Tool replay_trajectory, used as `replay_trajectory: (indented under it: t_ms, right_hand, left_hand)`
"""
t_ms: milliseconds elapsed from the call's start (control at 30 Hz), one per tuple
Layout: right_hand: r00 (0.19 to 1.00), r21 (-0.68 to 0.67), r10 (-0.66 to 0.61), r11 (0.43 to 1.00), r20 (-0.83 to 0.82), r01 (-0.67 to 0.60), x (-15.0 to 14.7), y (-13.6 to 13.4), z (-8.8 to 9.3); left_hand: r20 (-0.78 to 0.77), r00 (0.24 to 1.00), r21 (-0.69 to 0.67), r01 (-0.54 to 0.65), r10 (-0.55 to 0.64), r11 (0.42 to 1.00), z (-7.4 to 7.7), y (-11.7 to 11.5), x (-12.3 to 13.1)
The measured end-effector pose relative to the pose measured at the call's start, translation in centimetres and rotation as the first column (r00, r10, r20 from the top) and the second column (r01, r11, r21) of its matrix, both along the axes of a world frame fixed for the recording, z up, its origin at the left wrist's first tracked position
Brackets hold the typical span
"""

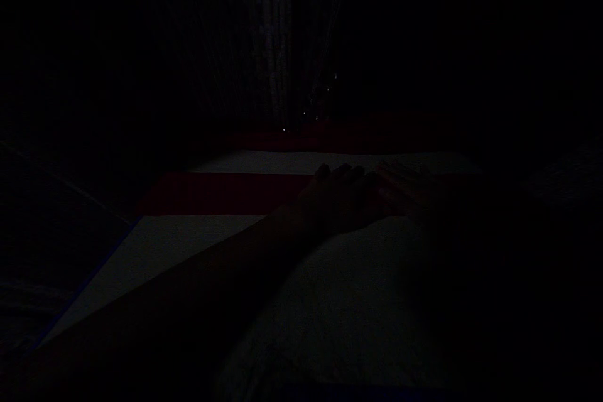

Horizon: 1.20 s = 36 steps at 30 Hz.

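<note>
Two bare hands, left hand [336, 198] and right hand [406, 188], close together just right of centre, over a cloth [155, 242] striped in red and off-white, spread across the middle and lower part of the frame. Left one back upward, at the end of a forearm [188, 289] slanting in from the lower left corner; fingers seemingly bent at the far side of a red band [226, 193], but cannot tell of any pinch of fabric beneath. Right one just beside, fingers toward the upper left, lost in shadow toward the wrist; cannot tell between a flat press and a grip. Main hazard, as a judgement: poor light, hiding fingertips and fabric alike, thus inviting a misplaced press or missed crease. Also possible: rucking under uneven pressure, or skewing of the blue border [89, 282] at lower left from any sideways pull. As for containers, none distinguishable in such darkness, nor any contents; only bright specks [336, 76] at upper centre, beside a pale streaked patch [271, 31], too dim to name.
</note>
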State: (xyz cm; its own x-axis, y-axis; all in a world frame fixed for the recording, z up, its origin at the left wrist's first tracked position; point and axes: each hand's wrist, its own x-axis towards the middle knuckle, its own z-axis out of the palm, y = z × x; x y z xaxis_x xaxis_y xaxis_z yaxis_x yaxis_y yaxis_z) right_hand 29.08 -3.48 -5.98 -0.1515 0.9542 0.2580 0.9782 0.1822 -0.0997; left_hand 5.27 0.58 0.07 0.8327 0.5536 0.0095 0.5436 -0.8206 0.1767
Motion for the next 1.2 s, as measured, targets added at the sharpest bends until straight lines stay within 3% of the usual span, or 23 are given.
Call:
replay_trajectory:
  t_ms: [133,333,567,800,1067,1200]
  right_hand:
    - [0.999,0.013,-0.041,0.999,-0.006,0.041,0.8,-0.1,0.2]
    - [1.000,0.052,0.005,0.999,0.002,-0.005,-0.7,-0.3,0.2]
    - [0.999,-0.064,0.021,0.998,0.031,-0.019,3.1,1.0,-0.5]
    - [0.993,0.057,0.089,0.995,-0.078,-0.085,0.2,0.9,-1.2]
    - [0.999,0.037,0.025,0.999,-0.048,-0.023,2.0,0.7,-0.9]
    - [0.998,0.020,0.059,0.998,-0.018,-0.058,1.7,1.3,-0.8]
  left_hand:
    - [0.017,1.000,-0.009,-0.001,0.001,1.000,0.0,0.1,-0.1]
    - [0.029,1.000,0.030,0.008,-0.009,1.000,-0.2,0.1,0.0]
    - [0.010,1.000,0.005,-0.007,0.007,1.000,-0.1,0.0,0.1]
    - [0.019,1.000,0.027,-0.010,0.009,1.000,-0.4,0.1,0.1]
    - [0.001,1.000,0.024,-0.002,0.002,1.000,-0.1,0.0,0.2]
    - [0.003,1.000,0.028,-0.007,0.007,1.000,-0.2,0.0,0.1]
